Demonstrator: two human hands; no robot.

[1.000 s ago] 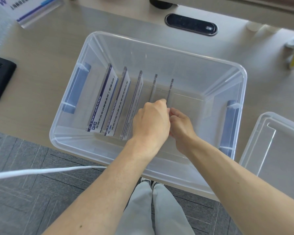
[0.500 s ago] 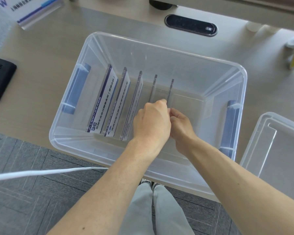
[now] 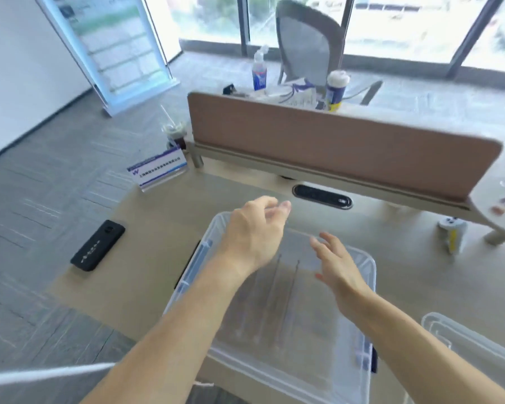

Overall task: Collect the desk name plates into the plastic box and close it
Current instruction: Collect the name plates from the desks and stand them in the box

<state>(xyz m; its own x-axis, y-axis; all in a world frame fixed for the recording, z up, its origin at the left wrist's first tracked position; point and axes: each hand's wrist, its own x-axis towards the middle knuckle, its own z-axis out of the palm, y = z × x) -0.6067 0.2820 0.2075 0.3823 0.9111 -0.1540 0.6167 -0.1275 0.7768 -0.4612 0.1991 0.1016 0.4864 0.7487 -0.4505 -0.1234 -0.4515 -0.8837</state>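
Note:
The clear plastic box [image 3: 365, 275] sits on the desk in front of me, with several name plates [image 3: 286, 290] standing on edge inside, blurred by motion. My left hand [image 3: 254, 231] hovers above the box's far left corner, fingers loosely apart, holding nothing. To its right, my right hand [image 3: 336, 263] is over the box with its fingers spread and nothing in them. One more name plate [image 3: 158, 170] with blue print stands on the desk's far left corner. The box's clear lid [image 3: 473, 354] lies on the desk at the right.
A black remote-like device [image 3: 98, 244] lies at the desk's left edge. A brown divider panel [image 3: 333, 141] runs along the desk's back, with a black cable port [image 3: 322, 196] in front. A drink cup [image 3: 175, 135] stands behind the far plate; a small white-yellow object [image 3: 452, 234] lies at right.
Both hands have let go of the plate and risen out of the box, now open. The camera has tilted up, so the far desk and room are in view.

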